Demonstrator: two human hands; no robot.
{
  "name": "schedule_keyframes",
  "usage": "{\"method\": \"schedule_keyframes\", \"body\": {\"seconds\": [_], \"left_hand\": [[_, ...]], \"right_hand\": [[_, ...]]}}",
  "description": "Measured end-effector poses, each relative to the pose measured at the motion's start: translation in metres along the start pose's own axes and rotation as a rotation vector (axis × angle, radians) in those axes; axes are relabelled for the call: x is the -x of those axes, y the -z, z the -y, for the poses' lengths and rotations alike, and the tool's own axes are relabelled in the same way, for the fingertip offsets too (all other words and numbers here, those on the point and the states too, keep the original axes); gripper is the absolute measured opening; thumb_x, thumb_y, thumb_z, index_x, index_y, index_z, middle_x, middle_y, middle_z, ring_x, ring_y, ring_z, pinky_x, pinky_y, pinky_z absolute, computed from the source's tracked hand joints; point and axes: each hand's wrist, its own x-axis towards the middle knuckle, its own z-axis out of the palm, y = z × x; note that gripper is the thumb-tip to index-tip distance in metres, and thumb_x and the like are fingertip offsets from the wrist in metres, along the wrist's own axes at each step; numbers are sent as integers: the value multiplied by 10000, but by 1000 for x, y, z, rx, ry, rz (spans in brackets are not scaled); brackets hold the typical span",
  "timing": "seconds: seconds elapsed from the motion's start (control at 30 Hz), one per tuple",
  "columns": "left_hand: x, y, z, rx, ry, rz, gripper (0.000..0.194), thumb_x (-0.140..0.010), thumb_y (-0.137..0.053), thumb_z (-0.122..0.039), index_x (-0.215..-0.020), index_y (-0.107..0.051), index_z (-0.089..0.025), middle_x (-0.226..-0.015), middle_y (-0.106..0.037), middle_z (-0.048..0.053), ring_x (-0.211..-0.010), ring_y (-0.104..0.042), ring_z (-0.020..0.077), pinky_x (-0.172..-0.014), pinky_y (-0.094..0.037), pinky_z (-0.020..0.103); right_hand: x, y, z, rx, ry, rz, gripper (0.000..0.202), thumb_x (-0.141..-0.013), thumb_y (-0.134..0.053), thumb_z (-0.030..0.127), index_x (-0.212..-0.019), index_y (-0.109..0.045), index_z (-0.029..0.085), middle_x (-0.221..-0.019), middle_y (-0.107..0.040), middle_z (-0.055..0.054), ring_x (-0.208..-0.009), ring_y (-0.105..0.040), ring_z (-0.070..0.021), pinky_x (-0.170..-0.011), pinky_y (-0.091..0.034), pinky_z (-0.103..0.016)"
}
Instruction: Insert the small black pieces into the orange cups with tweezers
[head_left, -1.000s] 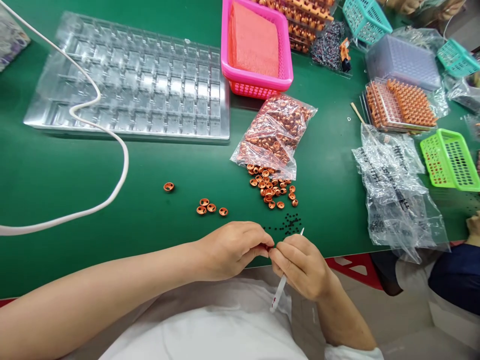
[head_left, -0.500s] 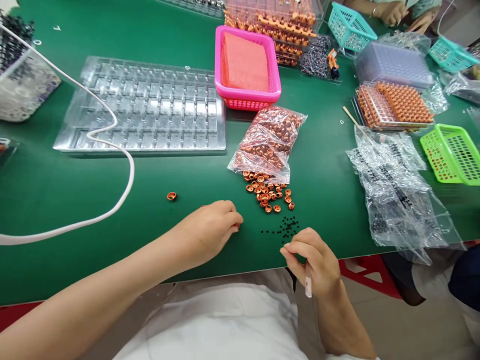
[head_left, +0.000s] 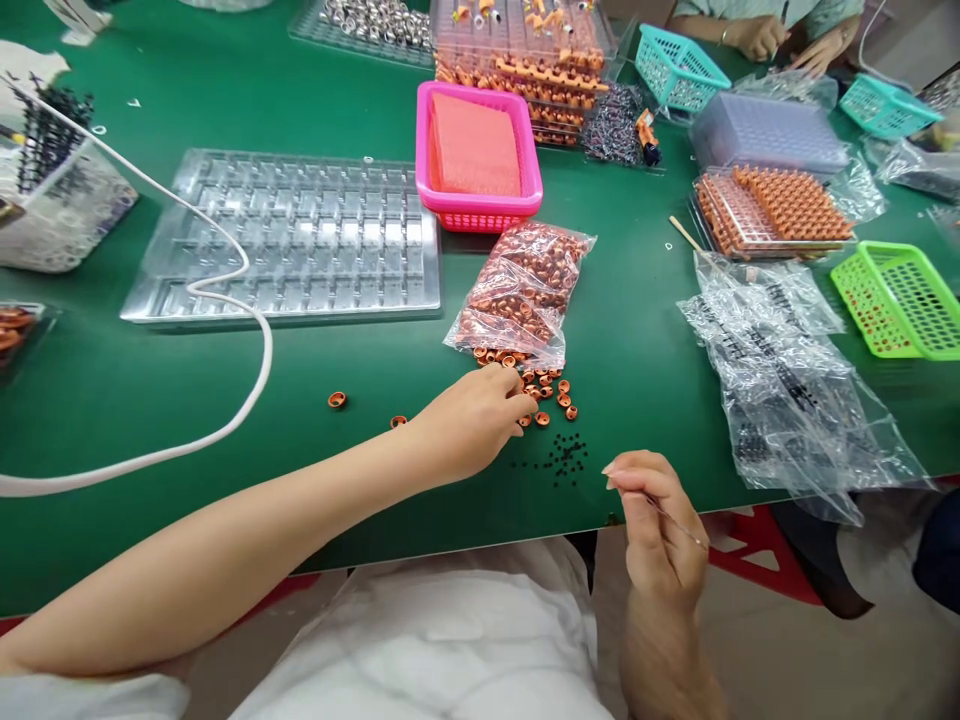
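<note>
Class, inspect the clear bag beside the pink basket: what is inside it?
Many small copper-coloured pieces show through the clear bag. Those deeper inside cannot be seen, being covered by the ones above.

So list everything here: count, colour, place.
Compartment tray: one visible, clear, upper left
Cord: one, white, left
Tub: one, whitish, left edge
Sheet basket: one visible, pink, upper centre
Edge basket: one, green, right
Far baskets: two, teal, upper right
Part trays: two stacks, orange, top and right
Plastic block: one, purplish, upper right
Plastic bags: several, clear, right
Parts bag: one, clear, centre
Small cups: many, copper, mostly below bag
Tiny bits: dozens, black, below cups
Co-worker's hands: two, bare, top right
Left hand: one, bare, at cups
Right hand: one, bare, near bits, holding thin tool
</note>
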Motion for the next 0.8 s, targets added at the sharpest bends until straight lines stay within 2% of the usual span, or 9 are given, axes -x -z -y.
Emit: {"method": "schedule_keyframes", "body": {"seconds": [0.17, 0.3, 0.43, 0.5, 0.63, 0.73, 0.8], "left_hand": [[-12, -1, 7, -35, -36, 58, 182, -985, -621, -116, -1054, -786, -151, -992, -647, 118, -948, -589, 273, -776, -449, 368], [-17, -1, 6, -82, -58, 83, 181, -986, -626, -132, -1035, -799, -155, -959, -641, 120, -923, -579, 275, -754, -432, 366], [-15, 0, 7, -89, -79, 21, 113, -959, -678, -153, -978, -789, -149, -981, -651, 119, -946, -585, 272, -803, -458, 369], [-7, 1, 6, -55, -77, -59, 77, -947, -696, -166, -955, -768, -140, -1004, -667, 119, -954, -595, 269, -830, -479, 375], [23, 0, 0, 146, -69, -252, 92, -980, -612, -145, -993, -701, -125, -968, -722, 91, -916, -647, 229, -815, -521, 337], [44, -6, -8, 280, -11, -300, 109, -974, -576, -118, -1018, -672, -146, -901, -744, 39, -801, -672, 172, -742, -528, 281], [52, -12, -12, 329, 31, -309, 115, -967, -572, -122, -1017, -669, -157, -870, -746, 19, -763, -680, 155, -713, -532, 262]], "right_hand": [[7, 9, -1, -49, -75, -28, 218, -1019, -521, 194, -1064, -730, 235, -1043, -674, -74, -982, -625, -209, -738, -502, -322], [6, 11, -5, -143, -70, 5, 283, -1052, -474, 269, -1104, -752, 250, -1045, -676, -82, -968, -623, -219, -697, -496, -329], [-2, 7, -15, -147, 33, -18, 400, -1079, -408, 448, -1123, -770, 283, -1159, -680, -105, -1078, -629, -263, -822, -551, -417], [-4, 5, -21, -135, 57, -62, 438, -1072, -398, 532, -1120, -771, 307, -1128, -663, -100, -1016, -633, -247, -784, -561, -409], [-2, -1, -26, -238, -29, -69, 406, -1079, -400, 518, -1190, -731, 311, -940, -620, -61, -770, -620, -189, -589, -551, -345], [3, -7, -23, -304, -138, -57, 382, -1092, -400, 468, -1166, -722, 277, -970, -651, -60, -774, -682, -187, -609, -614, -365], [7, -12, -20, -306, -205, -29, 297, -1082, -470, 402, -1129, -725, 258, -1002, -666, -58, -815, -729, -188, -663, -659, -371]]}}
